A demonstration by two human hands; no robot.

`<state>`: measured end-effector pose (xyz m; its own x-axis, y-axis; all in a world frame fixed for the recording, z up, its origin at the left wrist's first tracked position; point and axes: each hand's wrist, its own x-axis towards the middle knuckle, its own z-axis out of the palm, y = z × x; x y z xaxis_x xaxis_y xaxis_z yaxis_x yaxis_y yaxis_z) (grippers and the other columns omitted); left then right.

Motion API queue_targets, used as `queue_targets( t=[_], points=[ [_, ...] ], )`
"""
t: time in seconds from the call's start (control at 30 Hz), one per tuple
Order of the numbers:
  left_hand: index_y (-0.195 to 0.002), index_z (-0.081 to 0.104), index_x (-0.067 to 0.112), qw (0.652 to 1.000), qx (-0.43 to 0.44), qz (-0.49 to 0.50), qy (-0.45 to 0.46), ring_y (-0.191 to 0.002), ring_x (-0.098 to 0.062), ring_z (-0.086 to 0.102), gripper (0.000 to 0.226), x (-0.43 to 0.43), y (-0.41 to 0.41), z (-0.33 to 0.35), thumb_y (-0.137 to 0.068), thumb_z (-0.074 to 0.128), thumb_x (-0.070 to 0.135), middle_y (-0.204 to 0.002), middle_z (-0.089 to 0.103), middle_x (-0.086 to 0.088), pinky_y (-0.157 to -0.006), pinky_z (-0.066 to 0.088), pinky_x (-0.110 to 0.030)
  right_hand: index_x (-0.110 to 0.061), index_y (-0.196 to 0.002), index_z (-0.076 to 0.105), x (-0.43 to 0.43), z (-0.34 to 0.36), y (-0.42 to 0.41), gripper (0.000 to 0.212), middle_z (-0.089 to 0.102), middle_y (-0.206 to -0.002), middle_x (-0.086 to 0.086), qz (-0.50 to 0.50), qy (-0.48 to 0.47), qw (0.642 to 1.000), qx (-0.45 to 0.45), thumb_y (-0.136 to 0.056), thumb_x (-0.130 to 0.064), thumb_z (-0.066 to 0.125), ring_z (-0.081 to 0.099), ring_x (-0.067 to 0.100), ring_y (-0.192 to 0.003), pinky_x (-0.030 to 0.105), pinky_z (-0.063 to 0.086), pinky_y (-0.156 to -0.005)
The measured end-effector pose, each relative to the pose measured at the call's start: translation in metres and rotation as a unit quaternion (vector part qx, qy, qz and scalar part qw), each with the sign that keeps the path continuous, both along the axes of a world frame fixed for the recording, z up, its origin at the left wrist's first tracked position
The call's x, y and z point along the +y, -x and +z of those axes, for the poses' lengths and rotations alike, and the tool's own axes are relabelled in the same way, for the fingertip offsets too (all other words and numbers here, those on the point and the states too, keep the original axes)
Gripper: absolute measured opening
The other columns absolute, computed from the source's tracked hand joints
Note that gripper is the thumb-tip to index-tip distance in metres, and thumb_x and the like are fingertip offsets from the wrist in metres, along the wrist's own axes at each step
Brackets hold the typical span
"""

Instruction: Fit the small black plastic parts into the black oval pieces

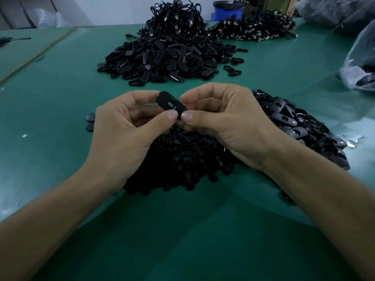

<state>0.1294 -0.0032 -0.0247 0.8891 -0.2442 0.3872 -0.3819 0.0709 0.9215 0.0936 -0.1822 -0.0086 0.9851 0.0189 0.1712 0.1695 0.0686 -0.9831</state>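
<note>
Pinching one black oval piece between them, left hand and right hand seemingly share it.

I read this as an assembly workshop: green-matted bench, bulk heaps of black parts, probably bagged stock alongside.

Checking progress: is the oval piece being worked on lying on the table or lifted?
Lifted: left hand and right hand pinch the oval piece between thumb and fingers, above the dark pile.

No text, label or number can be read anywhere.
</note>
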Motion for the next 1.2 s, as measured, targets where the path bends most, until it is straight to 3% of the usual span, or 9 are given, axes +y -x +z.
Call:
queue_targets(
  t=[0.07, 0.13, 0.3, 0.43, 0.5, 0.73, 0.93, 1.07, 1.2],
  points=[
    [-0.094, 0.073, 0.019, 1.0, -0.011, -0.002, -0.011, -0.074, -0.011, 0.074, 0.015, -0.001, 0.001, -0.001, -0.081, 0.08, 0.019, -0.085, 0.078, 0.001, -0.072, 0.057, -0.019, -0.007, -0.091, 0.071, 0.004, -0.001, 0.001, 0.019, 0.075, -0.083, 0.008, 0.014, 0.003, 1.0, 0.006, -0.086, 0.01, 0.069, 0.074, 0.021, -0.079, 0.026, 0.06, -0.074],
    [-0.092, 0.073, 0.022, 1.0, -0.019, 0.009, -0.018, -0.075, -0.01, 0.074, 0.014, -0.001, 0.001, -0.003, -0.079, 0.078, 0.022, -0.082, 0.078, 0.005, -0.072, 0.058, -0.02, -0.011, -0.091, 0.074, 0.003, -0.004, 0.001, 0.016, 0.077, -0.083, 0.004, -0.025, 0.127, 0.991, -0.022, -0.088, 0.004, 0.071, 0.075, 0.017, -0.081, 0.028, 0.061, -0.077],
    [-0.101, 0.07, 0.027, 0.999, -0.029, 0.025, -0.018, -0.082, -0.015, 0.076, 0.025, 0.002, -0.005, -0.007, -0.094, 0.067, 0.004, -0.085, 0.076, 0.007, -0.072, 0.06, -0.022, -0.025, -0.099, 0.077, -0.003, -0.007, 0.001, 0.013, 0.07, -0.083, -0.017, -0.117, 0.429, 0.891, -0.088, -0.089, -0.018, 0.074, 0.062, -0.009, -0.075, 0.007, 0.048, -0.072],
    [-0.12, 0.062, 0.034, 0.996, -0.063, 0.025, -0.058, -0.08, -0.008, 0.073, 0.039, 0.003, -0.008, -0.01, -0.096, 0.063, 0.003, -0.087, 0.074, 0.016, -0.07, 0.058, -0.019, -0.03, -0.096, 0.075, -0.007, -0.005, 0.001, 0.012, 0.066, -0.083, -0.017, -0.078, 0.525, 0.846, -0.055, -0.088, -0.039, 0.074, 0.06, -0.003, -0.079, 0.025, 0.054, -0.077],
    [-0.129, 0.057, 0.03, 0.995, -0.064, 0.03, -0.07, -0.077, -0.008, 0.073, 0.043, 0.005, -0.01, -0.011, -0.094, 0.067, 0.007, -0.086, 0.075, 0.012, -0.068, 0.057, -0.017, -0.03, -0.096, 0.076, -0.005, -0.004, 0.001, 0.014, 0.066, -0.084, -0.015, -0.055, 0.536, 0.842, -0.03, -0.087, -0.041, 0.075, 0.063, 0.001, -0.08, 0.03, 0.056, -0.078],
    [-0.097, 0.07, 0.037, 0.993, -0.082, 0.051, -0.066, -0.074, -0.008, 0.073, 0.02, 0.007, -0.013, -0.014, -0.086, 0.074, 0.02, -0.085, 0.076, 0.01, -0.067, 0.054, -0.014, -0.031, -0.098, 0.073, -0.001, -0.007, 0.0, 0.008, 0.064, -0.083, -0.013, -0.048, 0.52, 0.852, -0.021, -0.09, -0.034, 0.073, 0.063, 0.009, -0.078, 0.034, 0.056, -0.076],
    [-0.104, 0.071, 0.041, 0.989, -0.102, 0.054, -0.089, -0.075, -0.006, 0.072, 0.024, 0.007, -0.013, -0.014, -0.089, 0.069, 0.023, -0.086, 0.076, 0.015, -0.071, 0.056, -0.017, -0.026, -0.102, 0.072, 0.003, -0.007, 0.0, 0.01, 0.064, -0.092, -0.011, -0.036, 0.551, 0.833, -0.037, -0.094, -0.03, 0.067, 0.065, 0.016, -0.088, 0.039, 0.057, -0.082],
    [-0.108, 0.068, 0.04, 0.99, -0.094, 0.045, -0.095, -0.079, -0.003, 0.073, 0.027, 0.005, -0.011, -0.014, -0.086, 0.07, 0.024, -0.086, 0.076, 0.017, -0.074, 0.054, -0.014, -0.028, -0.097, 0.069, 0.003, -0.008, -0.001, 0.004, 0.064, -0.088, -0.011, -0.037, 0.522, 0.852, -0.016, -0.093, -0.028, 0.07, 0.064, 0.012, -0.083, 0.034, 0.057, -0.078],
    [-0.094, 0.071, 0.04, 0.992, -0.076, 0.046, -0.084, -0.078, -0.007, 0.074, 0.02, 0.004, -0.01, -0.015, -0.082, 0.073, 0.025, -0.085, 0.076, 0.013, -0.073, 0.055, -0.016, -0.028, -0.089, 0.066, 0.003, -0.008, -0.002, 0.006, 0.063, -0.084, -0.011, -0.041, 0.508, 0.86, -0.009, -0.092, -0.025, 0.07, 0.061, 0.006, -0.079, 0.022, 0.049, -0.07]
  ],
)
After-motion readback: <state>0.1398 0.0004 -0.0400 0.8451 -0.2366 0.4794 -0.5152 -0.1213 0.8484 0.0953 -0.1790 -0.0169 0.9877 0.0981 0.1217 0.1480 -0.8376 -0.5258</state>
